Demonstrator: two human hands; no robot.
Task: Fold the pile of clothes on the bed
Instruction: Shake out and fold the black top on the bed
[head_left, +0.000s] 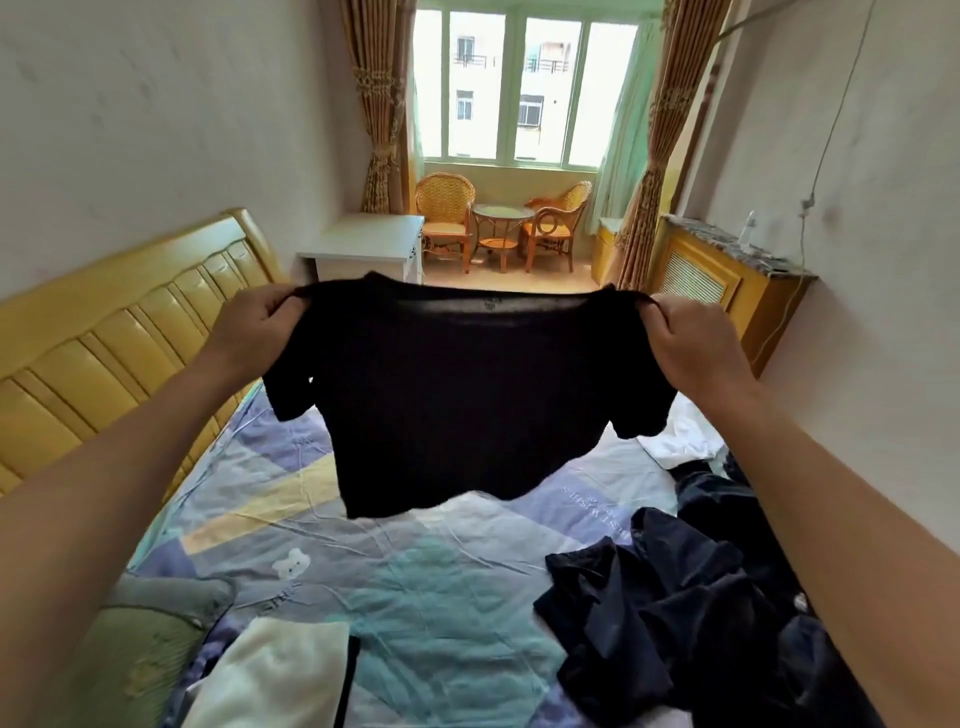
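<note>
bare patterned bed sheet (415, 587) under the raised black T-shirt (467, 395), dark clothes pile (675, 613) crowding right, folded white garment (280, 675) near left

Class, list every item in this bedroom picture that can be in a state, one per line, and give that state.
Black T-shirt: held up by its shoulders, spread open, hanging above the bed.
Left hand: pinches the shirt's left shoulder.
Right hand: pinches the right shoulder.
Pile of dark clothes: crumpled, unfolded.
White cloth: lying flat.
Bedsheet: wrinkled.
Curtains: tied back.
</note>
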